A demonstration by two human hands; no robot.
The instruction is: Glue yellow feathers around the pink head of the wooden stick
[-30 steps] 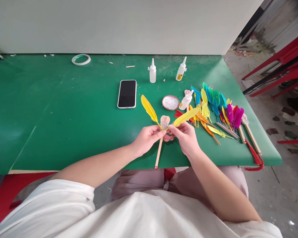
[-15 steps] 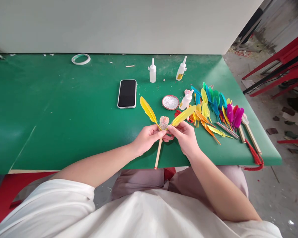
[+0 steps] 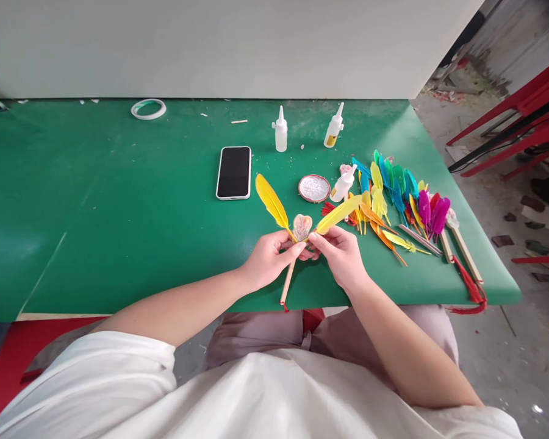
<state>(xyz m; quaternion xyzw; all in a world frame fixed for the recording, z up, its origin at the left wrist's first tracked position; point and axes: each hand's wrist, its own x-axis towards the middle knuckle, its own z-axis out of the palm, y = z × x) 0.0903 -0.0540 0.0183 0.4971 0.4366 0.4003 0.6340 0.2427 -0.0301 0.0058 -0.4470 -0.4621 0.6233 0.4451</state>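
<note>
Both hands meet around the top of a wooden stick (image 3: 288,281) with a pale heart-shaped head (image 3: 302,226). My left hand (image 3: 274,256) is closed, thumb pressing the base of a golden-yellow feather (image 3: 271,199) that slants up to the left. My right hand (image 3: 341,253) pinches the lower end of a lighter yellow feather (image 3: 338,214), which slants up to the right. The quill ends meet the stick just below the heart; the fingers partly hide the join. A bit of red cord hangs at the stick's lower end.
On the green table (image 3: 132,231) lie a phone (image 3: 234,173), a roll of tape (image 3: 149,109) and a round shallow dish (image 3: 314,188). White glue bottles (image 3: 280,131) stand behind. To the right are coloured feathers (image 3: 399,183) and tasselled sticks (image 3: 465,250).
The stick's lower end has swung slightly left, and its red cord now shows. The left feather has shifted a little up and left. Both hands keep their grip.
</note>
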